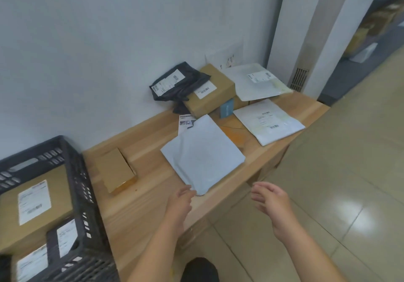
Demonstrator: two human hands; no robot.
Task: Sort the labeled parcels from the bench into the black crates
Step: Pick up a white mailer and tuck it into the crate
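A wooden bench (142, 211) runs along a white wall, seen from above. Near its front edge lies a pale blue mailer (203, 157), face down and flat. The left hand (180, 198) reaches to the mailer's nearest corner, fingers loosely curled at its edge; blur hides whether it grips. The right hand (271, 196) hovers just beyond the bench edge, over the tiled floor, fingers spread and relaxed, holding nothing. Left of the mailer sits a small brown box (115, 170). Behind it are a black poly bag (175, 84), a brown carton (209, 91) and 2 white mailers (269, 122). At far left, a black crate (72, 172) holds 3 labelled parcels (35, 200).
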